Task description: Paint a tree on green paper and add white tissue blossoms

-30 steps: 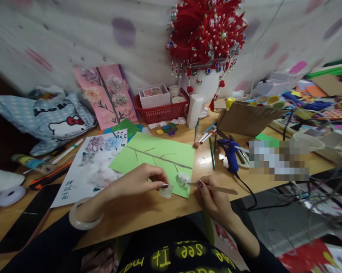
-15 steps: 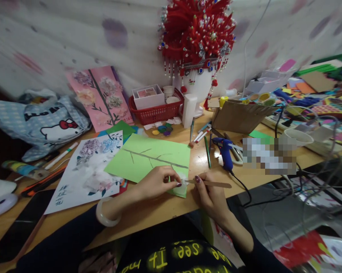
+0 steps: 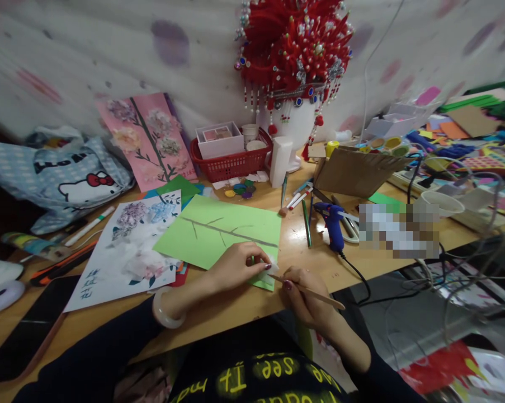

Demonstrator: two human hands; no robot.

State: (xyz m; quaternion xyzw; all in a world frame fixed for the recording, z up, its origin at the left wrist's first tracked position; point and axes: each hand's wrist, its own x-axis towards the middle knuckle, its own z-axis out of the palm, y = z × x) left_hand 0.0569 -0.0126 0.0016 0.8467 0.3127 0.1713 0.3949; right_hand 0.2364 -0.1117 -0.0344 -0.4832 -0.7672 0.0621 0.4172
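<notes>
A light green sheet point(image 3: 210, 224) with a dark branch drawn across it lies on the wooden table point(image 3: 218, 319). Over its lower right part, my left hand point(image 3: 241, 266) is closed, thumb and index finger pinching a small white tissue-like piece point(image 3: 271, 267). A thin wooden stick point(image 3: 319, 296) is gripped in my right hand point(image 3: 305, 294), its tip at the white piece. Left of the green sheet is a white sheet point(image 3: 122, 263) with flower pictures and handwriting.
Behind stand a pink flower card point(image 3: 145, 140), a red basket point(image 3: 235, 165) and a red beaded headdress point(image 3: 296, 56). A blue glue gun point(image 3: 333, 226) with a black cord lies to the right. A phone point(image 3: 29, 330) rests at the left.
The stick has tilted, its far end lower, and my right hand has turned and lowered slightly. My left hand has shifted slightly with the white piece still between its fingers.
</notes>
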